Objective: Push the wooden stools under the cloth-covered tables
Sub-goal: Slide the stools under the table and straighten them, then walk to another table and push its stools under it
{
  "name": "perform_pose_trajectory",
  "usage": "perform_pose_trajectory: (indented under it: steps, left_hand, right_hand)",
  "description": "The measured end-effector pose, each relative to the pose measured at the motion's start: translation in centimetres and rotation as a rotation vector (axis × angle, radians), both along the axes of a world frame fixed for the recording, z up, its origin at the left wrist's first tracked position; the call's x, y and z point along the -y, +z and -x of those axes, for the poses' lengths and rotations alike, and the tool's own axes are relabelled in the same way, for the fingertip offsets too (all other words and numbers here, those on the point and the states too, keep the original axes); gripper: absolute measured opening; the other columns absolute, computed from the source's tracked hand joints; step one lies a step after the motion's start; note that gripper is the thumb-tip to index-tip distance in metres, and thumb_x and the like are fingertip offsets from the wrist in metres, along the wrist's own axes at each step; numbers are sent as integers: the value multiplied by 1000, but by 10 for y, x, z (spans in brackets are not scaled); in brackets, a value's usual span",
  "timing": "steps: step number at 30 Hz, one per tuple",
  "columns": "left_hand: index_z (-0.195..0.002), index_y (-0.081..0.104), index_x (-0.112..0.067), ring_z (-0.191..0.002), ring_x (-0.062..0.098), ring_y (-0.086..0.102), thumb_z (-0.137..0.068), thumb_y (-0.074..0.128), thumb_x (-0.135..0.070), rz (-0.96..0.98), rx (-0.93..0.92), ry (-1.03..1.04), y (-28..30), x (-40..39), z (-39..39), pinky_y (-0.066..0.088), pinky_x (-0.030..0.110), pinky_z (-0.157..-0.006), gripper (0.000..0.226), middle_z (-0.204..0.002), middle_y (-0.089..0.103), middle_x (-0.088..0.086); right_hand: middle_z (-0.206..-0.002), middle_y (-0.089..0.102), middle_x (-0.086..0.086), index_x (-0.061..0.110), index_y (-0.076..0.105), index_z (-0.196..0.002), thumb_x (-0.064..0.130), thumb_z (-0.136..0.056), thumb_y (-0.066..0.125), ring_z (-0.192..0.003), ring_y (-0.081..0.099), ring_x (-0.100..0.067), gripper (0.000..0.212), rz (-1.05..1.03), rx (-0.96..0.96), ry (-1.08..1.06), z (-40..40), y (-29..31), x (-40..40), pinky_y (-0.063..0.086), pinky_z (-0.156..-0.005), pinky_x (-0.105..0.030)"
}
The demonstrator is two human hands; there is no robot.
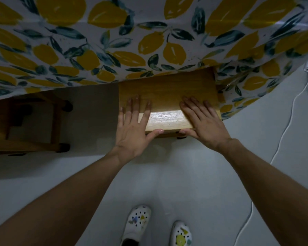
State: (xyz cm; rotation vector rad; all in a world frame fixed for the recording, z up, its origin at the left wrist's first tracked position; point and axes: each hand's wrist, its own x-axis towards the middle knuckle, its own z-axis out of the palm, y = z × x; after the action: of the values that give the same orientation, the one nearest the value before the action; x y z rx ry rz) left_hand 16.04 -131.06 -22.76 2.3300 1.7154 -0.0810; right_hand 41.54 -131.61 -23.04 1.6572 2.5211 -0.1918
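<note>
A wooden stool stands at the centre, its far half under the hanging edge of the lemon-print tablecloth. My left hand lies flat on the seat's near left corner, fingers spread, thumb hooked on the front edge. My right hand presses flat on the near right corner, thumb also on the front edge. A second wooden stool sits at the left in shadow, partly beneath the cloth.
A white cable trails over the pale floor at the right, down from a white object at the right edge. My two white clogs stand on the floor below the stool.
</note>
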Motion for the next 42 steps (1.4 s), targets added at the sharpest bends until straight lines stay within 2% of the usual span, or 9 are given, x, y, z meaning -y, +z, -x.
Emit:
perform_pose_trajectory:
  steps: [5,8,13,18,21,26,31,35,42]
  left_hand:
    - [-146,-21,-30,-139,27,-32,-84,16,-75,203,-18,-52,16,-10,6,-13,52,-116,85,-152,-35,11]
    - [-149,-16,-26,-142,27,-27,-90,16,-67,312,-32,-88,49,-9,10,-14,51,-116,78,-155,-27,14]
    - [-151,4,-27,-143,27,-22,-97,27,-52,237,163,31,139,26,2,-13,49,-115,64,-158,-15,16]
    - [-150,17,-20,-146,25,-15,-97,31,-47,91,129,54,259,50,-1,-19,49,-111,61,-160,-3,12]
    - [-149,25,-17,-147,28,-8,-92,23,-53,26,158,77,325,50,3,-13,52,-113,67,-160,4,12]
    - [-151,12,-16,-143,19,-20,-97,32,-50,-21,303,60,410,32,-17,-19,41,-112,67,-160,-6,4]
    - [-151,9,-18,-144,17,-21,-97,32,-52,-23,421,54,446,1,-72,-21,39,-112,69,-160,-8,2]
    - [-151,12,-20,-144,16,-20,-96,34,-53,-49,448,76,453,-34,-135,-22,37,-111,69,-160,-4,1]
    - [-150,18,-22,-144,16,-21,-95,38,-52,-15,536,254,464,-90,-265,-18,41,-113,66,-160,-4,0]
  right_hand:
    - [-164,1,3,23,4,-154,73,-85,11,-150,-6,-16,86,137,-32,-115,12,23,5,-2,-121,-47]
    - [-164,-1,2,25,0,-154,79,-83,12,-150,-8,-17,90,220,-95,-250,27,53,24,-4,-121,-46]
    - [-164,2,1,22,7,-155,75,-87,27,-150,-5,-14,88,197,-305,-467,45,145,60,-2,-122,-45]
    - [-163,11,3,24,17,-153,63,-93,26,-149,1,-10,72,108,-463,-542,47,273,68,-3,-122,-39]
    - [-161,21,4,24,27,-151,54,-96,27,-149,6,-8,62,-14,-514,-538,39,349,68,-3,-120,-35]
    - [-157,30,1,22,32,-148,50,-96,30,-148,14,-11,59,-132,-535,-582,11,435,63,-3,-118,-31]
    - [-159,26,2,23,30,-149,57,-94,26,-148,10,-10,65,-162,-524,-556,-39,468,39,-1,-122,-37]
    - [-160,24,-1,21,30,-148,48,-98,39,-149,11,-15,57,-160,-483,-528,-97,474,3,-2,-122,-38]
    - [-160,23,-1,21,31,-148,65,-84,17,-149,11,-16,79,-110,-443,-417,-232,498,-82,-5,-120,-33]
